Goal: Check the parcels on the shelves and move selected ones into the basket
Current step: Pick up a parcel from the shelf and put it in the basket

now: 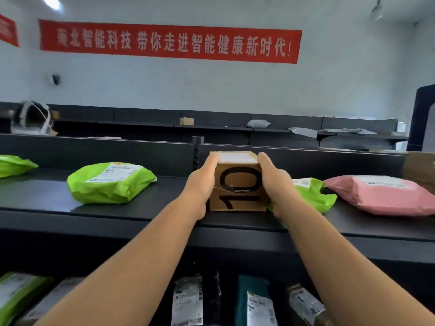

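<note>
Cardboard box (236, 184) on shelf (58, 196); left hand (202, 182), right hand (275, 182) seemingly clasp its sides.

Hidden and cut-off bits
Green bag (315, 196) partly behind the right hand (274, 184); lower-shelf parcel labels (188, 300) unreadable (blurred, cropped by the bottom edge).

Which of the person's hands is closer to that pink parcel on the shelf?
Right. The right hand holds the right side of the cardboard box, the side facing the pink parcel. The left hand is on the box's far side, farther from it.
</note>
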A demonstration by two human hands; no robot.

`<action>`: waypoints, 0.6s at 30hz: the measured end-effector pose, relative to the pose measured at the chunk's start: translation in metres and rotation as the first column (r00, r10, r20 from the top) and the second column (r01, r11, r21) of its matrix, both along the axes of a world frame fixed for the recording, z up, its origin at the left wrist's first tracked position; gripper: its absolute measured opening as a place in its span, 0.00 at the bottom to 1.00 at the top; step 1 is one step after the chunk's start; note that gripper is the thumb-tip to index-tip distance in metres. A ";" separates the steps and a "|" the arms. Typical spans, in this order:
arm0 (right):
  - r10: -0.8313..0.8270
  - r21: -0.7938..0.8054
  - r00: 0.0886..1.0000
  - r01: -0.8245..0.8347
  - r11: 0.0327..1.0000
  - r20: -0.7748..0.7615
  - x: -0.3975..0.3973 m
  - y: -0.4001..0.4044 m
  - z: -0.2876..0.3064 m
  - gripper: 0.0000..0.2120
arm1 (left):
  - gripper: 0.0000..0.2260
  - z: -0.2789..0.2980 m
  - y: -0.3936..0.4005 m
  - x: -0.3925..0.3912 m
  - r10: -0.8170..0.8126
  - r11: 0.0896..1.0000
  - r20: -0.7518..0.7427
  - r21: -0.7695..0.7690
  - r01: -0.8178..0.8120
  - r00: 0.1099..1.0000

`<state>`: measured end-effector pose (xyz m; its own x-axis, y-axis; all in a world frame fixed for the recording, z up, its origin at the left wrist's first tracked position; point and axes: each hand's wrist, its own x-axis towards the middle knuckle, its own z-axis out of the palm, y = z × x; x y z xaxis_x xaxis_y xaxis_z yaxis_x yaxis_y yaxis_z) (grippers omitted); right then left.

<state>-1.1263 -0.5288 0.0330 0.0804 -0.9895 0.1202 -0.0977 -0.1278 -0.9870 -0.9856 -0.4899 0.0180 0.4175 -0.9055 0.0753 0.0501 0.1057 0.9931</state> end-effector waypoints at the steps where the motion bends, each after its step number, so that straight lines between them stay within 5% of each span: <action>1: 0.021 -0.008 1.000 -0.020 1.000 0.023 0.000 0.000 -0.001 0.29 | 0.36 0.000 0.003 -0.001 0.004 1.000 0.008 -0.021 -0.004 1.000; 5: 0.052 -0.097 0.993 -0.042 0.994 0.102 0.000 0.004 -0.005 0.20 | 0.19 -0.002 0.012 -0.007 -0.039 0.987 0.010 -0.158 0.040 0.999; 13: 0.106 -0.284 0.954 -0.023 0.958 0.279 0.004 0.018 -0.020 0.14 | 0.27 -0.012 0.021 -0.005 -0.088 0.926 0.031 -0.367 0.093 0.996; 18: 0.132 -0.363 0.922 0.009 0.932 0.364 0.003 0.022 -0.027 0.10 | 0.21 -0.014 0.029 -0.009 -0.120 0.867 0.009 -0.486 0.109 0.993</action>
<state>-1.1235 -0.5065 0.0064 0.0184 -0.8709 0.4912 0.2907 -0.4654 -0.8360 -0.9943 -0.4609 0.0040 0.3197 -0.7990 0.5094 0.1116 0.5656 0.8171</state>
